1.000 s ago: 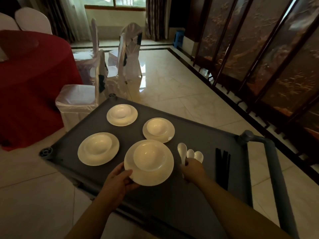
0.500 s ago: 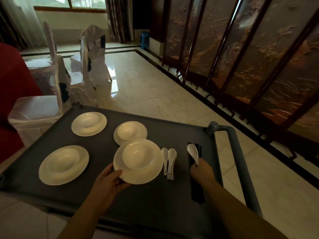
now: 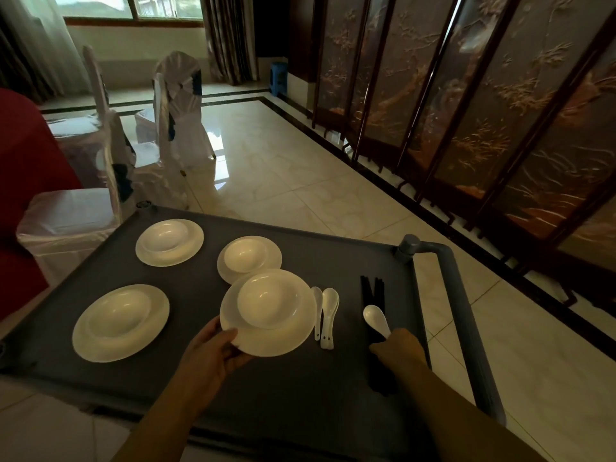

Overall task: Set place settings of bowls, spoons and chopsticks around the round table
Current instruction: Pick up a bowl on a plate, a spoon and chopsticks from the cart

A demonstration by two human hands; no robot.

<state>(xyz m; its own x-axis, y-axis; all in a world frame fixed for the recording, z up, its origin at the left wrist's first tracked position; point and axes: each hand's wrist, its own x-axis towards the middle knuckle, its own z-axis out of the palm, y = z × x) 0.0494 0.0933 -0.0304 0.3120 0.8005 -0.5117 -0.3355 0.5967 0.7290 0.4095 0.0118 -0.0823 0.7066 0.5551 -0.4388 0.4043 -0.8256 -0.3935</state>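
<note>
My left hand (image 3: 208, 355) grips the near rim of a white plate (image 3: 281, 340) that carries a white bowl (image 3: 268, 301), held just above the grey cart top (image 3: 293, 388). My right hand (image 3: 400, 348) holds a white spoon (image 3: 376, 320) by its handle, right over the black chopsticks (image 3: 372, 293) lying at the cart's right side. Two more white spoons (image 3: 326, 316) lie side by side between the held plate and the chopsticks. Three other plate-and-bowl sets rest on the cart: far left (image 3: 169, 241), far middle (image 3: 249, 258), near left (image 3: 120, 322).
The cart's grey handle bar (image 3: 466, 328) runs along its right side. White-covered chairs (image 3: 176, 108) stand beyond the cart on the glossy tiled floor. A red-clothed round table (image 3: 30, 168) is at the left. A dark carved folding screen (image 3: 483, 111) lines the right.
My right hand lifted one spoon from the group and carried it right, over the chopsticks; two spoons stay behind. My left hand keeps its grip on the plate. The view swung right.
</note>
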